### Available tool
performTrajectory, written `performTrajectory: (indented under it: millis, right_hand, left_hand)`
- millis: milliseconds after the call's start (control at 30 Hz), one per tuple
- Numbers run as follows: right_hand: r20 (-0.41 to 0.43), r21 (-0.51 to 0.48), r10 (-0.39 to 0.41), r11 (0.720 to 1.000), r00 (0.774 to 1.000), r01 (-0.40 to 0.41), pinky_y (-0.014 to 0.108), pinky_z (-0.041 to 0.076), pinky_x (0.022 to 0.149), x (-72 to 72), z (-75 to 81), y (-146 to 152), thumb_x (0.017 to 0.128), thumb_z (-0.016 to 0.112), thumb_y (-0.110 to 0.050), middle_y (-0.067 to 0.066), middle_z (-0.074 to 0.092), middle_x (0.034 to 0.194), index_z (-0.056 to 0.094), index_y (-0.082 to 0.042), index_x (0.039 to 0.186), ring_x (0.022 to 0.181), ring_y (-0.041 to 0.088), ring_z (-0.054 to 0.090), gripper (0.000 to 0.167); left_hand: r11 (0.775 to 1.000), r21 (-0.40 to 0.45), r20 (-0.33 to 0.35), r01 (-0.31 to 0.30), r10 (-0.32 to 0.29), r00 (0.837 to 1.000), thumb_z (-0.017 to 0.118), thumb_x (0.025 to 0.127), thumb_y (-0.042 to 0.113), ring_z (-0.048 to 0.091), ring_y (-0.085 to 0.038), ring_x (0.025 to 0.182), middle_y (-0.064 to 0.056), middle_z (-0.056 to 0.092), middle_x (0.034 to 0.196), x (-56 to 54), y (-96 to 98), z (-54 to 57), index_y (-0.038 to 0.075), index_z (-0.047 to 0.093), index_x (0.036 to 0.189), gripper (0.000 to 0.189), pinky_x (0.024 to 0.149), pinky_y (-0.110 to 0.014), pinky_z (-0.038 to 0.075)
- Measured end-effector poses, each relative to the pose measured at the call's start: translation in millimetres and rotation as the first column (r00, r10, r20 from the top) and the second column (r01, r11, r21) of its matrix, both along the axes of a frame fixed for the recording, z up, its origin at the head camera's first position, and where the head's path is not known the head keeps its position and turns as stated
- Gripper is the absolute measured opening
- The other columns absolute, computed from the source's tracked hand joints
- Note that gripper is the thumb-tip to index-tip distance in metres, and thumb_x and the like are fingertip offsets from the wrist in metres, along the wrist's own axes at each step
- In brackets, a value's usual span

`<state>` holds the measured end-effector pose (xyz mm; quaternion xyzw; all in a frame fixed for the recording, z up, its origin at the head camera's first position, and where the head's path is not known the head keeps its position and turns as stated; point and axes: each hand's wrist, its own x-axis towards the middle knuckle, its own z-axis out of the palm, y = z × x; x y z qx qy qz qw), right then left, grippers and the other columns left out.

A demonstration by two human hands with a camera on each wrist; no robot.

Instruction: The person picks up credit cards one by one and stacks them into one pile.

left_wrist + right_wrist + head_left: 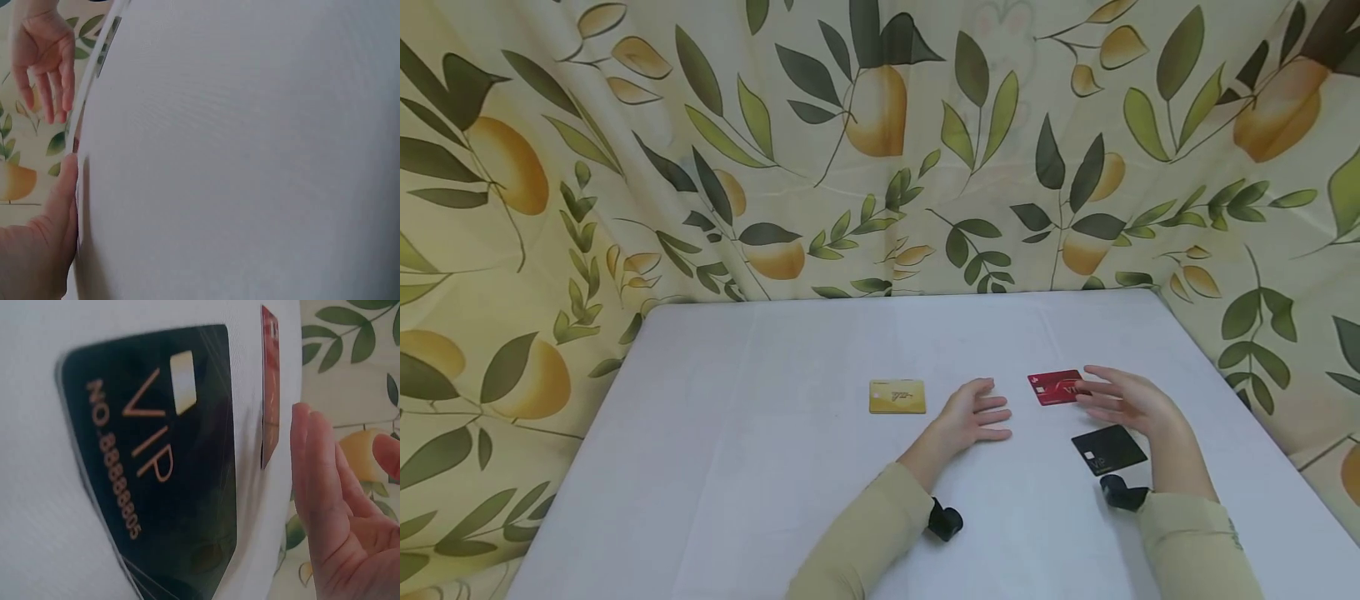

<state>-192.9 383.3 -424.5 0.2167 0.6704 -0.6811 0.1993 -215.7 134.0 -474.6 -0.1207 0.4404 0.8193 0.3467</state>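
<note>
My left hand (967, 418) is over the middle of the table, fingers spread and pointing right, with nothing in it. To its left lies a gold card (897, 397). My right hand (1131, 402) has its fingers extended leftward, and their tips overlap the right end of a red card (1051, 387) in the head view. Just below that hand lies a black card (1109, 450). In the right wrist view the black card (156, 444) shows "VIP", a number and a chip, with the red card (270, 387) beyond it near the fingers (317, 462).
A white cloth covers the table (760, 467). Behind and beside it hangs a curtain (820, 208) printed with fruit and leaves. Each wrist carries a small black camera, the left one (945, 520) below the left hand and the right one (1123, 493) near the black card.
</note>
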Motion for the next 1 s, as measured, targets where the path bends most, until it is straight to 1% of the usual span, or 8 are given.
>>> performTrajectory:
  millis: [100,200,333,400,633,800,1000]
  right_hand:
    - [0.001,0.014,-0.004,1.0,1.0,0.004,0.031,0.053,0.081,-1.3,-1.8,4,0.093,0.048,-0.038,-0.011,0.06,0.085,0.002,-0.007,0.146,0.084,0.013,0.066,0.077]
    - [-0.001,0.038,-0.003,0.999,1.0,0.004,0.031,0.053,0.08,-2.1,-4.3,7,0.093,0.048,-0.038,-0.012,0.059,0.085,0.002,-0.007,0.146,0.083,0.013,0.067,0.077]
    - [0.001,0.073,-0.01,0.997,1.0,0.01,0.033,0.053,0.081,-2.3,-7.8,11,0.092,0.049,-0.041,-0.008,0.058,0.092,0.002,-0.005,0.146,0.082,0.013,0.067,0.08]
    - [0.005,0.084,-0.012,0.996,1.0,0.011,0.033,0.053,0.081,-1.7,-8.8,13,0.091,0.049,-0.043,-0.007,0.059,0.092,0.002,-0.005,0.146,0.081,0.013,0.067,0.082]
    - [0.008,0.076,-0.014,0.997,1.0,0.013,0.031,0.053,0.079,0.3,-11.0,19,0.093,0.046,-0.041,-0.013,0.061,0.08,0.0,-0.003,0.146,0.079,0.012,0.067,0.08]
    - [-0.004,0.084,-0.012,0.996,1.0,0.013,0.03,0.054,0.078,1.3,-14.1,22,0.094,0.045,-0.041,-0.014,0.062,0.08,-0.001,-0.002,0.145,0.078,0.011,0.067,0.079]
    - [-0.023,0.094,-0.009,0.996,1.0,0.012,0.029,0.054,0.077,1.8,-17.7,22,0.095,0.041,-0.038,-0.014,0.063,0.08,0.0,0.0,0.145,0.077,0.009,0.067,0.075]
  left_hand:
    - [1.0,0.028,-0.005,0.005,-0.005,1.0,0.052,0.09,0.029,0.053,-0.036,0.111,-0.02,0.054,0.12,-0.1,6.8,-1.4,0.003,0.043,0.132,0.051,0.088,-0.06,0.043]
    - [0.999,0.046,-0.008,-0.014,0.014,1.0,0.053,0.089,0.029,0.051,-0.036,0.113,-0.021,0.053,0.121,0.3,12.5,-2.9,0.003,0.043,0.132,0.051,0.089,-0.06,0.041]
    - [0.998,0.064,-0.013,-0.029,0.03,0.999,0.052,0.09,0.029,0.049,-0.036,0.115,-0.021,0.053,0.121,2.5,18.4,-4.2,0.004,0.042,0.133,0.051,0.091,-0.06,0.04]
    - [0.997,0.07,-0.02,-0.026,0.027,0.999,0.051,0.09,0.029,0.048,-0.036,0.116,-0.021,0.052,0.122,3.9,21.6,-4.4,0.004,0.042,0.134,0.051,0.091,-0.061,0.039]
    - [0.997,0.078,-0.039,-0.012,0.015,0.999,0.05,0.09,0.03,0.046,-0.035,0.119,-0.021,0.051,0.124,7.8,34.2,-4.6,0.003,0.041,0.134,0.052,0.093,-0.06,0.038]
    - [0.997,0.078,-0.044,-0.012,0.016,0.999,0.05,0.091,0.03,0.045,-0.036,0.12,-0.021,0.05,0.126,9.3,42.9,-4.8,0.004,0.04,0.135,0.052,0.092,-0.061,0.038]
    - [0.997,0.069,-0.045,-0.017,0.021,0.999,0.048,0.092,0.03,0.045,-0.035,0.12,-0.019,0.051,0.126,11.6,50.3,-4.7,0.003,0.042,0.133,0.049,0.092,-0.062,0.038]
